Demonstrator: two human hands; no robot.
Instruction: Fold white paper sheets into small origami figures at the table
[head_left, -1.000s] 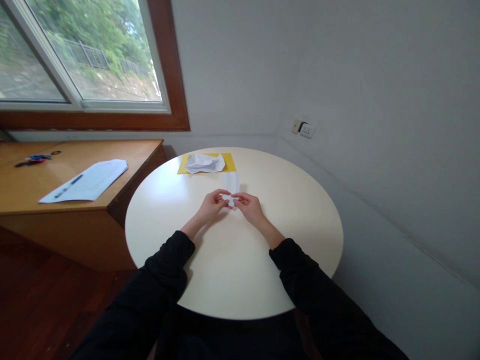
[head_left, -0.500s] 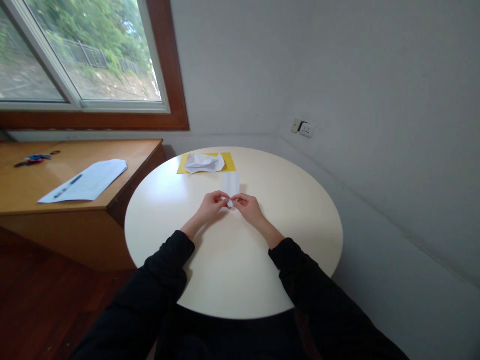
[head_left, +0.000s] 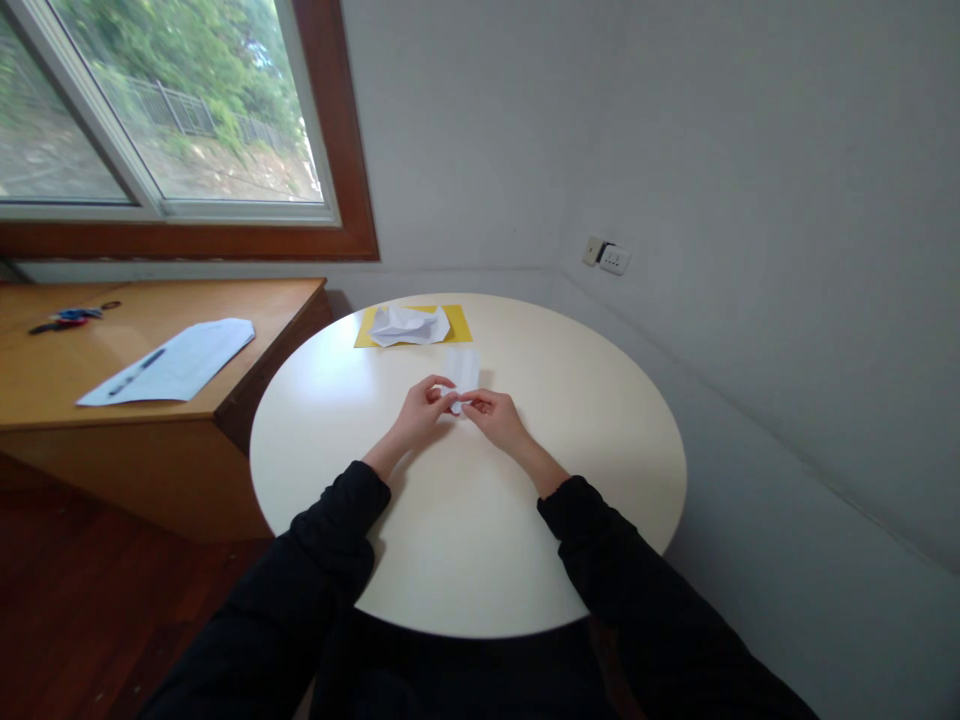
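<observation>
Over the middle of a round cream table (head_left: pixel 480 540), both hands meet at a small strip of white paper (head_left: pixel 463 368). My left hand (head_left: pixel 424 408) is closed on the paper's near end, thumb and fingers pinching from the left. My right hand (head_left: pixel 495 413) pinches the same end from the right, its fingertips almost touching the left ones. The paper's far part rises away from me, upright or slanted. Fingertips hide some of the near end. Behind it, a folded, crumpled white paper (head_left: pixel 409 325) lies on a yellow sheet (head_left: pixel 459 325).
To the left stands a wooden desk (head_left: pixel 285 300) with white sheets (head_left: pixel 195 360), a dark pen (head_left: pixel 136 372) and what looks like scissors (head_left: pixel 71 319). A window (head_left: pixel 225 110) is above it. Walls close in behind and right, with a power socket (head_left: pixel 614 260).
My left index finger has lifted slightly, and the fingertips have shifted on the paper. The paper's far edge sits slightly lower. The rest of the scene stays as it was.
</observation>
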